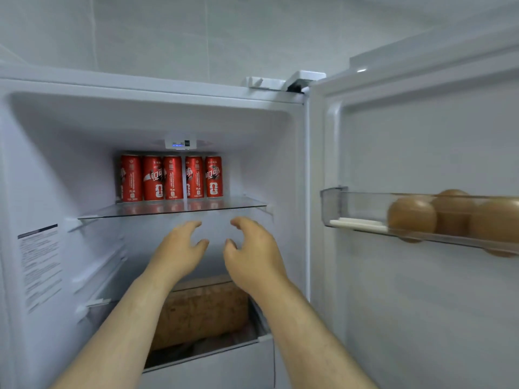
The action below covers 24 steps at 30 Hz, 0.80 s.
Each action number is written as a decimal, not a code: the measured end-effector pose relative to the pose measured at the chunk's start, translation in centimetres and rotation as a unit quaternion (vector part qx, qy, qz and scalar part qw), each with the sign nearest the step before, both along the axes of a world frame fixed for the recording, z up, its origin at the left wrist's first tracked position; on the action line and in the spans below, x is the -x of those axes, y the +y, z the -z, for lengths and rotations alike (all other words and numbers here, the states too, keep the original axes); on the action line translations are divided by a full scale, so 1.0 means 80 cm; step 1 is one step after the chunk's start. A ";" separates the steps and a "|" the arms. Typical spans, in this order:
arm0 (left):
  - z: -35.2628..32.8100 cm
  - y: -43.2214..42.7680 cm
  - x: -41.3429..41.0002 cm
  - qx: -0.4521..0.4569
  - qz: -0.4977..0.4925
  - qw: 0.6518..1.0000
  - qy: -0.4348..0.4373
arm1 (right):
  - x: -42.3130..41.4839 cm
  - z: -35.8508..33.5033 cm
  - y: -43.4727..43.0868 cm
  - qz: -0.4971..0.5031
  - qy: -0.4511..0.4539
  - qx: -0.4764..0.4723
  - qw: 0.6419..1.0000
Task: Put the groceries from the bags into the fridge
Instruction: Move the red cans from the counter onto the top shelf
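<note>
Five red cans [171,178] stand in a row at the back of the fridge's glass shelf [174,210], and below its front edge the left hand [179,248] and right hand [252,254] hover near each other, fingers curled open and holding nothing, while brown eggs [449,217] sit in the door bin [334,206] to the right.

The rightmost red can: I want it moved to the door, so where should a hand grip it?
Grip the rightmost red can around its mid-body, coming from the front and right. It stands upright at the row's end on the glass shelf, its right side clear.
</note>
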<state>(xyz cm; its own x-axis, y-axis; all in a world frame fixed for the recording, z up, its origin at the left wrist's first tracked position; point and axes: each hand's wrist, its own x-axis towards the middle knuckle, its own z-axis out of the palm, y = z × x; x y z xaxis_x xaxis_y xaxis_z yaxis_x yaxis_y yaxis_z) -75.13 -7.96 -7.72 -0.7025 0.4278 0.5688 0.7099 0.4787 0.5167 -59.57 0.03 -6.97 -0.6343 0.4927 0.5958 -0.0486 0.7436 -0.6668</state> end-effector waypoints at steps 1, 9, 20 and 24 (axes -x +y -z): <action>0.005 -0.005 -0.022 -0.022 0.020 0.999 -0.034 | -0.018 0.008 0.000 -0.007 -0.010 -0.001 1.000; 0.060 -0.077 -0.188 -0.147 0.045 0.987 -0.036 | -0.147 0.059 -0.014 -0.059 -0.003 0.012 0.998; 0.090 -0.112 -0.322 -0.034 0.116 0.992 -0.035 | -0.311 0.111 0.020 -0.007 -0.014 0.039 0.999; 0.090 -0.098 -0.342 -0.003 0.134 0.991 -0.023 | -0.357 0.122 0.035 0.038 -0.006 0.060 0.997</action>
